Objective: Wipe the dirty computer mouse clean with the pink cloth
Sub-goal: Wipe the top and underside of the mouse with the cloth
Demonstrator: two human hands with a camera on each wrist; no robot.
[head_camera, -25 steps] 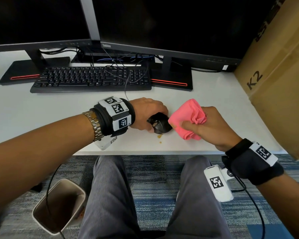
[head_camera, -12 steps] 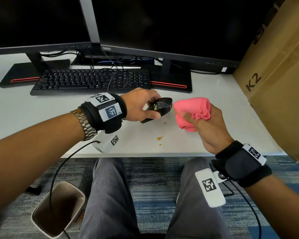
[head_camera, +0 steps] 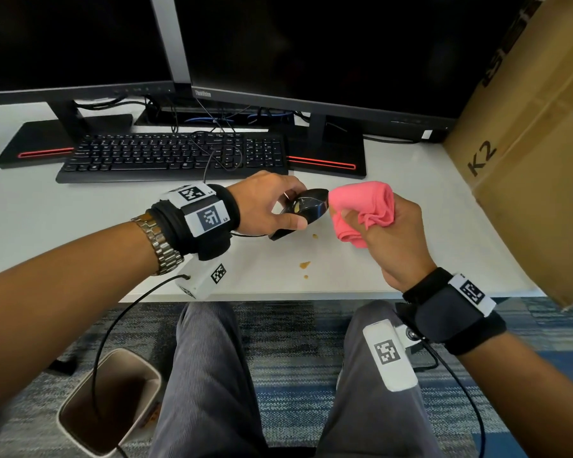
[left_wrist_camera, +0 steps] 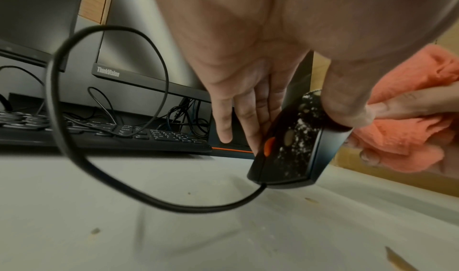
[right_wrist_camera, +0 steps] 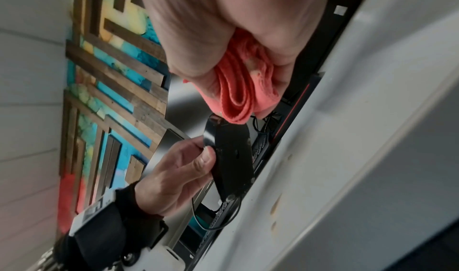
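My left hand (head_camera: pixel 272 206) holds the black wired mouse (head_camera: pixel 306 206) lifted off the white desk (head_camera: pixel 80 219) and tilted on its side. In the left wrist view the mouse (left_wrist_camera: pixel 295 147) shows white and tan specks of dirt beside its orange scroll wheel, with my thumb on one side and fingers on the other. My right hand (head_camera: pixel 387 226) grips the bunched pink cloth (head_camera: pixel 361 209) just right of the mouse. The cloth (right_wrist_camera: pixel 238 90) touches the mouse's (right_wrist_camera: pixel 231 157) near end in the right wrist view.
A black keyboard (head_camera: pixel 172 157) and two monitors (head_camera: pixel 311 51) stand behind. A large cardboard box (head_camera: pixel 536 153) crowds the desk's right side. Brown crumbs (head_camera: pixel 305 264) lie near the front edge. The mouse cable (left_wrist_camera: pixel 99 167) loops left. A bin (head_camera: pixel 110 404) sits on the floor below.
My left hand lifted the mouse off the desk and turned it on its side. The right hand rose with the cloth and now brings it against the mouse's end.
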